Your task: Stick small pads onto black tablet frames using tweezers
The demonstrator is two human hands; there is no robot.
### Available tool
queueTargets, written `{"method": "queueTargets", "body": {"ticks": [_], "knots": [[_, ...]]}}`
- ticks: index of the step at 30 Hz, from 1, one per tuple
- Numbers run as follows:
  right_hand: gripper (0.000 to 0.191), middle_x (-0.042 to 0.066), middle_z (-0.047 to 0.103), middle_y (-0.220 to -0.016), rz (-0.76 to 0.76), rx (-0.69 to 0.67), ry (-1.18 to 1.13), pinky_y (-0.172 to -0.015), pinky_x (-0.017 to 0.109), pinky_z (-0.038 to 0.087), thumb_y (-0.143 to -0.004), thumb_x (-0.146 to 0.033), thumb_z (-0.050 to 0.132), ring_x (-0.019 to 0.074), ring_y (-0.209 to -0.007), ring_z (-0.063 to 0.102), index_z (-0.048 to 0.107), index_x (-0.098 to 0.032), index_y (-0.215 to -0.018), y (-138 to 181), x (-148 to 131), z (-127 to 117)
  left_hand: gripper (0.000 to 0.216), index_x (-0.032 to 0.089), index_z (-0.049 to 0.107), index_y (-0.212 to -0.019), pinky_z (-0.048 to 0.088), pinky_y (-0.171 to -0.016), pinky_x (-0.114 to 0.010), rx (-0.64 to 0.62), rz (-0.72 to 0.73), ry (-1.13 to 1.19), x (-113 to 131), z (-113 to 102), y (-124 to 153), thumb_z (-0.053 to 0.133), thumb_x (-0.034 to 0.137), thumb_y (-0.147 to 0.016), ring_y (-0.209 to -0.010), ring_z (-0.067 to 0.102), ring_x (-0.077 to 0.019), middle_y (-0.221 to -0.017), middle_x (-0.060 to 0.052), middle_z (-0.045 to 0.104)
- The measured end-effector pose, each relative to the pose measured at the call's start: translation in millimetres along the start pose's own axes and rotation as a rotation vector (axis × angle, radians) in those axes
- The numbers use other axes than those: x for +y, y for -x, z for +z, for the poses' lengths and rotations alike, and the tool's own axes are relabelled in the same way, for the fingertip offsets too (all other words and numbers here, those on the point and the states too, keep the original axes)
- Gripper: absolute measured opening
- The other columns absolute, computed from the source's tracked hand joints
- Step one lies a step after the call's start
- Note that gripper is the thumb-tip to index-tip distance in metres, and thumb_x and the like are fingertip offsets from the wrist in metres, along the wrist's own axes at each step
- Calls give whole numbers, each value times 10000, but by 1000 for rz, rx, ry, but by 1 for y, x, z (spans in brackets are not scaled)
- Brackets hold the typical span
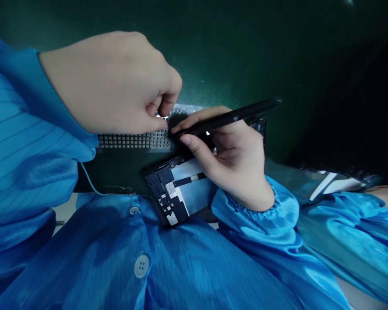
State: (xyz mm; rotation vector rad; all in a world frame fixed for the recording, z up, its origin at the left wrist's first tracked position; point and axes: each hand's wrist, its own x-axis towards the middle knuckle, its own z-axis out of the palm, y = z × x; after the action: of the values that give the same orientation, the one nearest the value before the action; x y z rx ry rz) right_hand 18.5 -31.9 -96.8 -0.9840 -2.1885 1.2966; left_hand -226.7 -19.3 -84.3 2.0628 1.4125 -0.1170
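My left hand hovers over a silver perforated tray of tiny parts, its fingertips pinched together on something too small to name. My right hand grips a slim black pen-like tool, whose tip meets the left fingertips at the tray. Under my right hand an opened flat device lies tilted, showing dark internal parts and a pale panel. Both arms wear blue striped sleeves.
A dark green work surface stretches behind the tray. A thin blue cord hangs near my left cuff. At the right edge, another person's blue sleeve lies beside a second opened device. My blue coat fills the foreground.
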Motion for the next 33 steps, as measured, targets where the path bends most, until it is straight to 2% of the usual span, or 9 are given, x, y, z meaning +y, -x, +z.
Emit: {"method": "queueTargets", "body": {"ticks": [5, 13, 15, 18, 20, 22, 24, 28, 33], "knots": [[91, 64, 848, -1173, 28, -29, -12, -1015, 494, 725, -1071, -368, 738, 276, -1092, 820, 753, -298, -1127, 1, -3, -4, 385, 140, 771, -920, 470, -1254, -555, 30, 39, 71, -5, 2, -1, 608, 486, -876, -1293, 739, -350, -773, 43, 633], [93, 61, 841, -1148, 32, -46, -11, -1037, 484, 722, -1067, -370, 743, 274, -1087, 824, 766, -284, -1095, -2, -3, -5, 684, 119, 756, -889, 507, -1196, -604, 79, 90, 76, -8, 7, 0, 417, 713, -896, -1239, 767, -351, -793, 28, 663], [99, 40, 837, -1093, 44, 33, -134, -971, 436, 731, -1045, -351, 789, 242, -1013, 831, 772, -266, -1096, 2, -3, -6, 788, 113, 754, -886, 535, -1141, -623, 75, 88, 72, -9, 7, 0, 347, 788, -886, -1174, 795, -345, -784, 34, 641], [46, -9, 805, -964, 74, 354, -331, -820, 323, 700, -1034, -260, 804, 169, -857, 798, 805, -259, -1080, 17, 0, -11, 970, 109, 772, -907, 568, -1048, -643, 84, 85, 73, -13, 10, -1, 213, 900, -849, -1071, 824, -336, -775, 32, 606], [83, -40, 755, -868, 80, 613, -302, -745, 269, 654, -1032, -207, 791, 128, -782, 751, 821, -283, -1020, 31, 5, -14, 1062, 124, 799, -942, 582, -1004, -642, 122, 128, 64, -19, 13, -1, 147, 954, -822, -1036, 828, -333, -761, 26, 593], [117, -55, 738, -864, 75, 765, -231, -741, 243, 634, -1022, -186, 799, 105, -777, 743, 822, -299, -1005, 44, 11, -12, 1070, 150, 822, -990, 592, -990, -626, 178, 167, 42, -26, 18, 0, 158, 974, -834, -1005, 828, -319, -739, 29, 580], [105, -40, 777, -957, 75, 775, -213, -819, 262, 654, -1028, -202, 807, 115, -865, 785, 816, -293, -1078, 54, 17, -8, 1017, 174, 834, -1037, 606, -977, -588, 209, 173, 9, -34, 23, 0, 213, 964, -879, -903, 819, -268, -712, 38, 566], [115, 9, 805, -1075, 79, 701, -172, -928, 373, 683, -1066, -259, 776, 182, -1002, 815, 782, -291, -1177, 59, 25, 3, 983, 165, 840, -1102, 627, -949, -534, 144, 122, -28, -44, 26, 1, 307, 968, -908, -647, 705, -147, -689, 44, 595], [103, 1, 783, -1074, 78, 697, -96, -919, 403, 695, -1082, -279, 755, 186, -991, 801, 763, -314, -1179, 60, 30, 3, 982, 164, 838, -1138, 617, -982, -567, 125, 121, -10, -50, 26, 0, 352, 983, -899, -669, 705, -153, -706, 54, 618]]}}
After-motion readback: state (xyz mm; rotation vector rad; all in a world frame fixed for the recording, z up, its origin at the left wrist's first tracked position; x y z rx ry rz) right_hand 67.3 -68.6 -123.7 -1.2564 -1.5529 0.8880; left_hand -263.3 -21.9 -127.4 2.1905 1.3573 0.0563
